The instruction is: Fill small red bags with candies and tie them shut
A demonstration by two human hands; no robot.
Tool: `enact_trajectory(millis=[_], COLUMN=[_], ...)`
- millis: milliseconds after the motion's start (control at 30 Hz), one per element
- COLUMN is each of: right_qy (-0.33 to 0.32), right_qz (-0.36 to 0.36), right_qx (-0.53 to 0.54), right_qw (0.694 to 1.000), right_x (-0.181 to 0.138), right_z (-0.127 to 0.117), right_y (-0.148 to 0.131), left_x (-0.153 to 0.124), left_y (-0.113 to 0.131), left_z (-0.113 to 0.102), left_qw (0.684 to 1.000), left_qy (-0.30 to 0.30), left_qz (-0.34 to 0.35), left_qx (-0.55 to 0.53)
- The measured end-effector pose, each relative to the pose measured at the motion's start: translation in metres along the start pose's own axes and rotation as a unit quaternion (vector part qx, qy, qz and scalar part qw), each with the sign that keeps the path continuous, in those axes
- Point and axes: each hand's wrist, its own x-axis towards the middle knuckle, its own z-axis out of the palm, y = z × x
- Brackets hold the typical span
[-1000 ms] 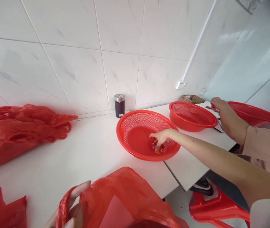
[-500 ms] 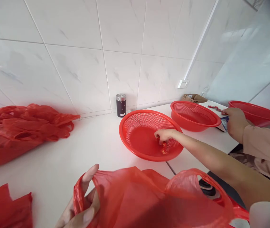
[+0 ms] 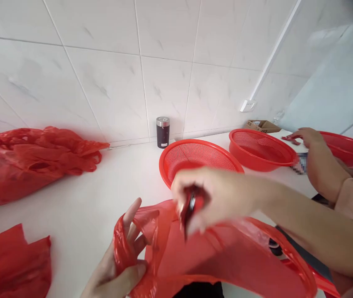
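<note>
My left hand (image 3: pixel 117 265) is hooked through a handle of a red plastic bag (image 3: pixel 238 252), with the index finger sticking up and the thumb on the film. The bag's mouth gapes toward me. Over it, blurred by motion, my right hand (image 3: pixel 216 186) grips small shiny red packets (image 3: pixel 191 209); how many I cannot tell. Just behind that hand stands a red plastic colander (image 3: pixel 191 154) with perforated walls, its front part covered by my hand and forearm. What holds the bag's right handle is hidden.
A pile of red plastic bags (image 3: pixel 39 153) lies at the left, and a flat red bag (image 3: pixel 11 265) nearer. A dark tumbler (image 3: pixel 163 134) stands by the wall. To the right are a second colander (image 3: pixel 257 149), a carton (image 3: pixel 261 125) and another person's hand (image 3: pixel 308 135) holding red packets.
My right hand has come out of the colander toward me, now above the bag with the packets in it. The bag's mouth has spread wider. My view has shifted slightly.
</note>
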Motion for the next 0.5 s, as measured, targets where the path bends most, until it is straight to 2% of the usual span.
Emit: enact_trajectory(millis=[33,67,133,200,267,333,400,467,500], right_qy=[-0.040,-0.053,-0.031,-0.014,-0.044,-0.058,0.008,0.116,0.128], right_qz=[0.002,0.015,0.058,0.075,0.055,0.037,0.054,0.127,0.192], right_qx=[-0.063,-0.138,-0.276,-0.325,-0.276,-0.182,-0.134,-0.208,-0.279], right_qw=[0.997,0.989,0.959,0.943,0.959,0.981,0.989,0.963,0.932], right_x=[0.002,0.004,0.011,0.017,0.019,0.017,0.015,0.014,0.015], right_z=[0.017,0.032,0.050,0.051,0.036,0.009,-0.021,-0.044,-0.051], right_y=[-0.002,0.000,0.014,0.029,0.035,0.038,0.046,0.069,0.085], left_x=[-0.001,-0.001,-0.003,-0.004,-0.005,-0.006,-0.008,-0.009,-0.010], left_y=[0.001,0.002,0.002,0.002,0.003,0.004,0.005,0.004,0.002], left_z=[0.002,0.004,0.005,0.003,0.001,-0.002,-0.005,-0.008,-0.009], left_qw=[1.000,1.000,1.000,0.999,0.999,0.998,0.997,0.997,0.997], left_qy=[0.000,0.001,0.006,0.016,0.032,0.055,0.072,0.074,0.074], left_qz=[-0.004,-0.008,-0.014,-0.011,-0.003,0.005,0.008,0.005,0.004], left_qx=[-0.008,-0.015,-0.024,-0.027,-0.028,-0.030,-0.029,-0.021,-0.014])
